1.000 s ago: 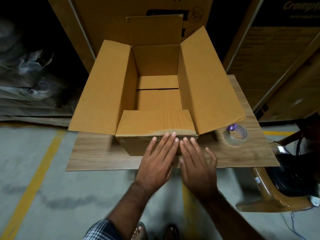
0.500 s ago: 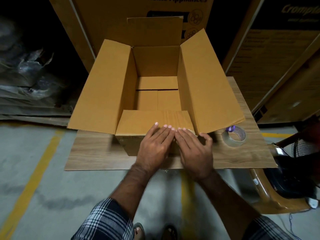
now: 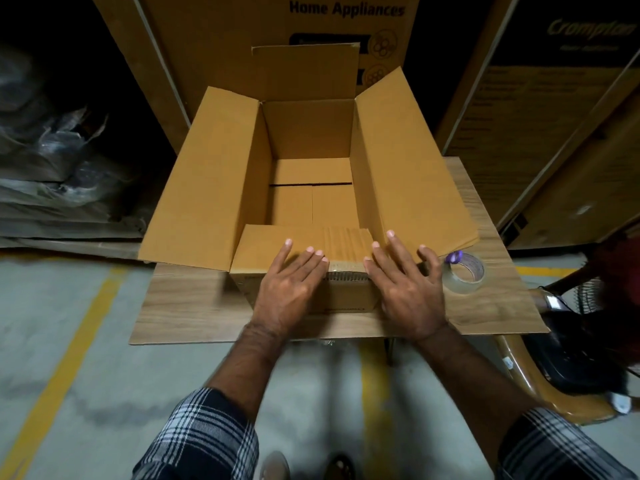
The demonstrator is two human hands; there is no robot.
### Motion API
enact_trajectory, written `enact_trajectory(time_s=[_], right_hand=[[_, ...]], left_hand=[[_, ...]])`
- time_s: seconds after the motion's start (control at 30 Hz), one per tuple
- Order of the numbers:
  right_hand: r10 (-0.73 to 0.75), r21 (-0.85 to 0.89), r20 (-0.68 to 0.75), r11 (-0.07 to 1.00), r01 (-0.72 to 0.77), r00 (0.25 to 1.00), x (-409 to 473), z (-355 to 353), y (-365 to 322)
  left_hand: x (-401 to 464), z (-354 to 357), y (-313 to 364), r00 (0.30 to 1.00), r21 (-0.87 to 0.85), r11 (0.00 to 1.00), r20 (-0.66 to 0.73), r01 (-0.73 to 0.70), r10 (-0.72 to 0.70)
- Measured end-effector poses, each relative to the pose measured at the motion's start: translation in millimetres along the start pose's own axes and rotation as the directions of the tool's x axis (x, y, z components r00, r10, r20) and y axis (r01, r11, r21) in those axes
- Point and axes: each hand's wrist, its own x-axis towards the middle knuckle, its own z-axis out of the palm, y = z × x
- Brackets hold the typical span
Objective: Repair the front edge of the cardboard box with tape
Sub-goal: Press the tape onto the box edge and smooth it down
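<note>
An open cardboard box (image 3: 311, 140) stands on a low wooden board (image 3: 194, 306), its four flaps spread. The near flap (image 3: 263, 244) folds toward me, and a strip of clear tape (image 3: 346, 266) runs along the front edge between my hands. My left hand (image 3: 287, 292) lies flat on the front edge, fingers spread over the flap. My right hand (image 3: 405, 285) presses flat on the front right corner, fingers apart. A roll of clear tape (image 3: 464, 271) with a purple tab lies on the board just right of my right hand.
Large printed cartons (image 3: 311, 22) stand upright behind the box. Plastic-wrapped bundles (image 3: 59, 161) are piled at the left. A brown chair (image 3: 554, 375) with a dark fan on it sits at the right. Yellow lines (image 3: 62, 358) cross the concrete floor.
My hands, side by side at the middle of the front edge before, have slid apart, left going left and right going right, uncovering the taped stretch between them.
</note>
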Motion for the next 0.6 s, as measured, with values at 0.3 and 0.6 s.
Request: enact_trajectory(time_s=[0.3,0.6], right_hand=[[0.06,0.05,0.089,0.997,-0.064,0.994,7.1,-10.6,-26.5],[-0.014,0.026,0.176,1.0,0.01,0.984,23.9,-14.7,-30.6]], left_hand=[[4.6,-8.6,14.1,0.998,-0.042,0.998,0.047,0.042,-0.04],[13.9,-13.6,11.0,0.993,-0.027,0.999,0.109,0.036,-0.033]])
